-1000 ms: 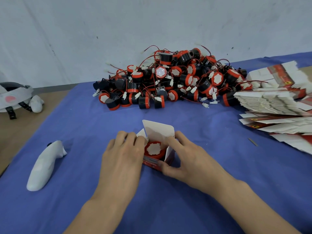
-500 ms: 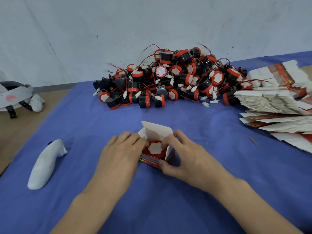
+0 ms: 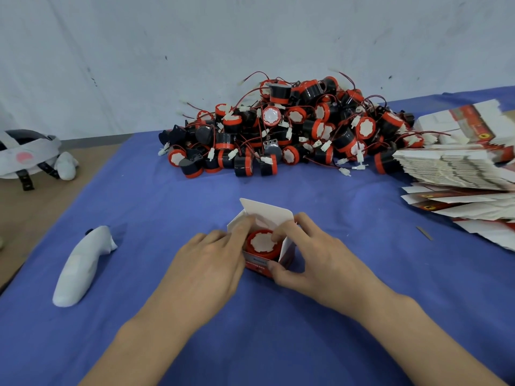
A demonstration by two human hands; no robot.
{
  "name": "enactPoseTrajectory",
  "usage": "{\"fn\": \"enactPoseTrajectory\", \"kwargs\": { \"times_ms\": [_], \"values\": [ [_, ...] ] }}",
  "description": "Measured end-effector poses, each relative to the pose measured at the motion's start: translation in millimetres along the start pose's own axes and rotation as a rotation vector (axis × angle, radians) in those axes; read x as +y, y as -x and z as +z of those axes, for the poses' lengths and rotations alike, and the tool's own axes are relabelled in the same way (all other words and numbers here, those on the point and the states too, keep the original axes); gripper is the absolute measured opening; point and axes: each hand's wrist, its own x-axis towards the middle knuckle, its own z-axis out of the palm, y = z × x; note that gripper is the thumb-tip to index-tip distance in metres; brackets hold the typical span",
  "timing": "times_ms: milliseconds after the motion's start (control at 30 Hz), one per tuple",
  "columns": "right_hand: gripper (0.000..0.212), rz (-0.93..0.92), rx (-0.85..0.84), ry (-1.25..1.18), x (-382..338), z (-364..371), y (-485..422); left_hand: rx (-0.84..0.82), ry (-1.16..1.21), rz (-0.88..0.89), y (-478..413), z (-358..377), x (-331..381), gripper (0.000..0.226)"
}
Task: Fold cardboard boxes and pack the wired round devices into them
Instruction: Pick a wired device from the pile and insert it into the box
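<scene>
A small red and white cardboard box (image 3: 257, 264) stands open on the blue cloth in front of me, its white lid flap (image 3: 266, 213) upright at the back. A round red device with a white top (image 3: 261, 242) sits inside it. My left hand (image 3: 207, 270) presses against the box's left side, fingers over the left flap. My right hand (image 3: 312, 259) grips the right side, thumb on the front corner and forefinger touching the device's top. A big pile of red and black wired round devices (image 3: 292, 129) lies behind. Flat unfolded boxes (image 3: 457, 174) are stacked at the right.
A white controller (image 3: 82, 264) lies on the blue cloth (image 3: 167, 207) at the left. A white headset with straps (image 3: 28, 157) rests on the brown tabletop at the far left. A pale wall rises behind the pile. A small sliver (image 3: 424, 233) lies near the flat boxes.
My left fingers have shifted from the box's near-left corner up over its left flap. My right forefinger has come onto the device's top. The box has turned slightly.
</scene>
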Motion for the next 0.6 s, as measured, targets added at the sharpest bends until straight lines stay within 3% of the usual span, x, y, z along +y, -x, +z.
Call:
{"fn": "enactPoseTrajectory", "kwargs": {
  "times_ms": [233,467,600],
  "values": [
    [0.036,0.032,-0.025,-0.075,6.9,-2.0,1.1,-0.06,0.109,0.013,4.2,-3.1,-7.3,0.058],
    [0.054,0.071,-0.051,-0.246,12.3,-3.3,1.5,-0.073,0.136,0.047,5.7,0.4,-1.7,0.069],
    [0.056,0.092,-0.047,-0.362,16.9,-3.8,2.2,0.064,0.161,0.111,6.3,-7.4,-4.9,0.064]
  ]
}}
